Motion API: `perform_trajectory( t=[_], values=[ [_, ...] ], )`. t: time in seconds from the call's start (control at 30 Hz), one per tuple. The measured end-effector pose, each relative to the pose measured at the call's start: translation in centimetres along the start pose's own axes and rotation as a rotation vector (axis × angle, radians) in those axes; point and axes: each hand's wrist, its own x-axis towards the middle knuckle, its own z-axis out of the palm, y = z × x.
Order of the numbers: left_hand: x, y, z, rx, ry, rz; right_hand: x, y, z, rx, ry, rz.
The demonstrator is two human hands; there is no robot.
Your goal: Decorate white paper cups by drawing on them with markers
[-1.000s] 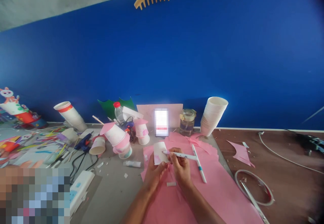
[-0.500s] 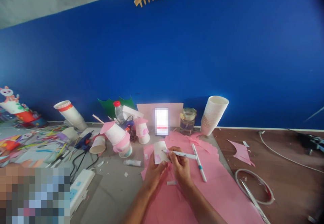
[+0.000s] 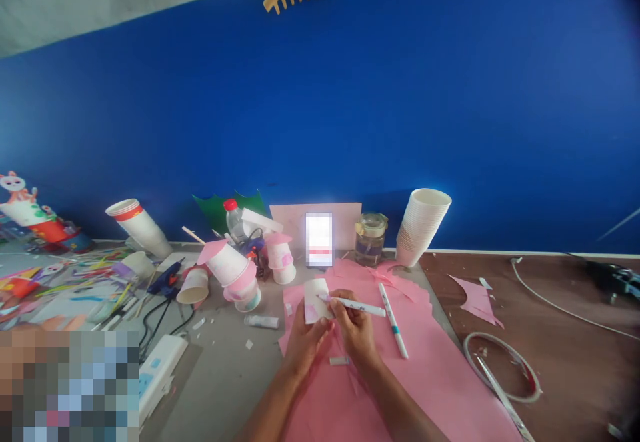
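My left hand (image 3: 306,337) is closed around the lower part of a small white paper cup (image 3: 315,295), which has a pale pink patch near its bottom. In my right hand (image 3: 356,325) is a white marker pen (image 3: 365,307), pinched between thumb and fingers, its tip at the cup's right side. Whether the tip touches the cup I cannot tell. Under both hands spreads pink paper (image 3: 415,389). A second marker (image 3: 393,322) with a teal band lies on that paper, right of my right hand. Below the cup rests a small whitish piece (image 3: 339,361).
Pink-trimmed paper cups (image 3: 243,282) stand to the left, near a blue glue gun (image 3: 167,277) and a power strip (image 3: 163,365). Behind are a glass jar (image 3: 371,239), stacked cups (image 3: 423,225) and a blurred bright screen (image 3: 319,239). Scissors (image 3: 500,392) and a tape ring (image 3: 537,392) lie right.
The marker in my right hand has shifted slightly left against the cup. My left hand keeps its hold, and the things around have not moved.
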Motion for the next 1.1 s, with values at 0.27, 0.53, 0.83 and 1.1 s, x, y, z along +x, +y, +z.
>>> perform_trajectory(
  t=[0.27, 0.53, 0.83, 1.1],
  values=[
    [-0.2, 0.3, 0.2, -0.047, -0.012, 0.004, 0.1, -0.4, 0.0, 0.014, -0.008, 0.012],
    [-0.5, 1.2, 0.8, -0.046, -0.006, -0.021, 0.3, -0.8, -0.2, 0.045, -0.012, 0.052],
    [-0.6, 1.2, 1.0, -0.065, 0.029, -0.039, 0.2, -0.9, -0.1, 0.057, 0.011, 0.045],
    [-0.7, 1.3, 1.0, -0.057, 0.036, -0.053, 0.3, -0.7, -0.2, 0.057, 0.008, 0.049]
  ],
)
